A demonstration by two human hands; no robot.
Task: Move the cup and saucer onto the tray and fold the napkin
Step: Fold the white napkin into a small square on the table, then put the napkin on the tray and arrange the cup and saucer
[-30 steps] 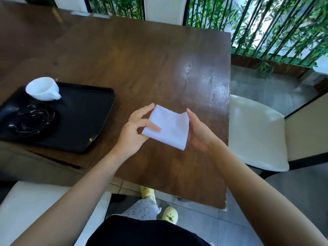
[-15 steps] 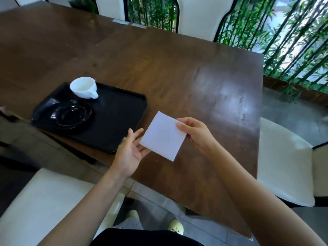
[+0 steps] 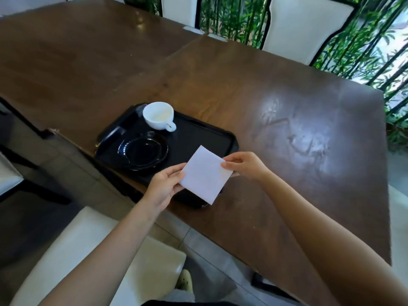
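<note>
Since half a second ago the hands have carried the napkin (image 3: 206, 175) leftward, so it now hangs over the near right corner of the tray (image 3: 229, 140) instead of over bare table (image 3: 287, 120).

The table lies beyond and to the right of the fingers. The tray sits on its near edge, mostly beyond and left of the fingers, its near right corner hidden under the napkin. The saucer (image 3: 143, 151) is on the tray, just beyond the left fingers; the cup (image 3: 158, 115) stands beside it, farther off, not on it. The napkin, already a small flat square, is held clear of the tray between both hands.

The left hand (image 3: 164, 187) has its fingers under the napkin's left edge, with the thumb closed along it. The right hand (image 3: 245, 165) pinches the right corner between thumb and fingers.

The step in hand looks like setting the folded napkin down. To do it well, the person should keep both pinches until the square lies flat on the open tray right of the saucer, then release the fingers outward so the layers do not spring open.
</note>
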